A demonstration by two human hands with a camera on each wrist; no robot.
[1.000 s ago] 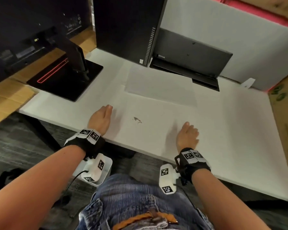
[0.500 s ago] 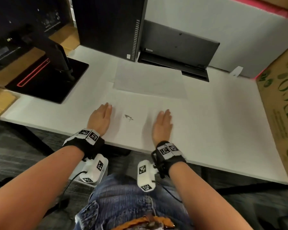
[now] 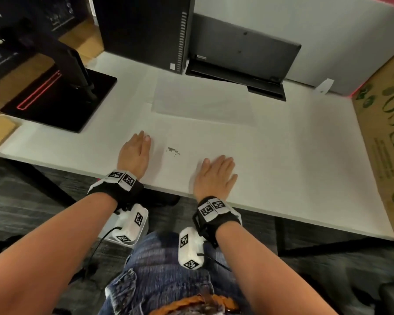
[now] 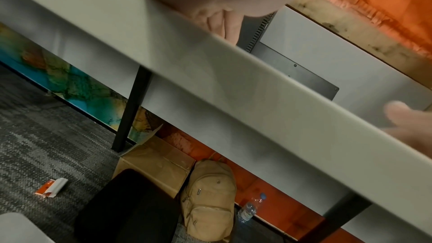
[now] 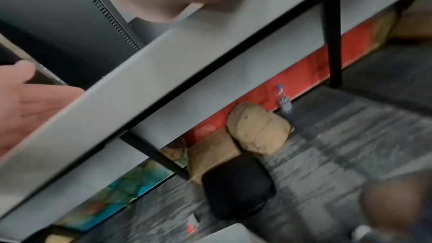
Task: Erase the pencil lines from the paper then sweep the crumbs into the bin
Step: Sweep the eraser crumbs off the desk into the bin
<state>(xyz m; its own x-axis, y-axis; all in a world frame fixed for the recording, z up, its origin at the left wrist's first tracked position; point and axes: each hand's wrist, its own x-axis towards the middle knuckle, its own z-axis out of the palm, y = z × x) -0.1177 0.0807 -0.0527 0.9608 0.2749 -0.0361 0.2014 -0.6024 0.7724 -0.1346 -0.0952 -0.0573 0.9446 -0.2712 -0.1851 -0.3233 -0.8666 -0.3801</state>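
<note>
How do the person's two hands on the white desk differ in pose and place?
The left hand has fingers together; the right hand has them slightly spread. The left lies left of the crumb pile, the right to its right and nearer the desk edge. Both lie flat, holding nothing.

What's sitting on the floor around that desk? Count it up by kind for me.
Backpack: 1
Water bottle: 1
Cardboard box: 1
Black boxy object: 1
Orange-and-white packet: 1
Total: 5
</note>
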